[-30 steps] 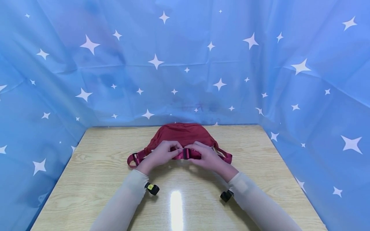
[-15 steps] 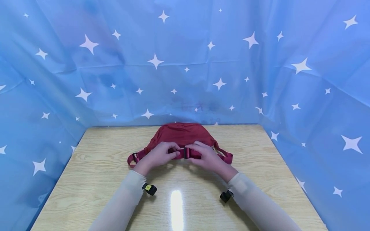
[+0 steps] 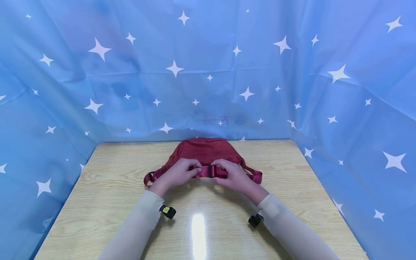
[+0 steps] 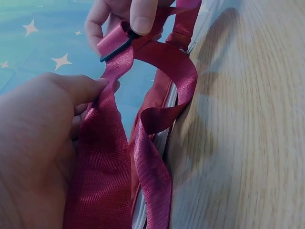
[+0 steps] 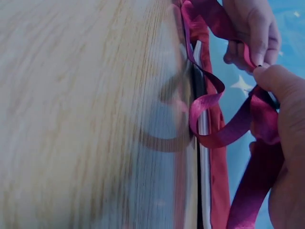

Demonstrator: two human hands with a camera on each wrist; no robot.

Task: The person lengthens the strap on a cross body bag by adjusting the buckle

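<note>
A dark red waist bag (image 3: 204, 151) lies at the back of the table, its webbing strap (image 4: 102, 157) lifted along the near side. Between thumb and fingers my left hand (image 3: 180, 173) pinches this strap, just left of a black slider buckle (image 3: 209, 171). My right hand (image 3: 232, 176) grips the strap at the buckle, thumb and fingertips right at its edge. The left wrist view shows the webbing threaded through the slider (image 4: 116, 50), with a slack loop (image 4: 183, 78) hanging below. In the right wrist view the right thumb and palm hide part of the slider.
A second black slider (image 3: 151, 177) sits on the strap at the bag's left end, and a strap loop (image 3: 256, 177) sticks out at the right. The bag's zipper (image 4: 139, 212) runs below the strap. A blue star-patterned curtain (image 3: 208, 72) encloses the wooden table (image 3: 97, 216).
My left hand has drawn slightly left and regripped the strap. The buckle and right fingertips have shifted a little right, so more webbing shows between the hands. The bag stays put.
</note>
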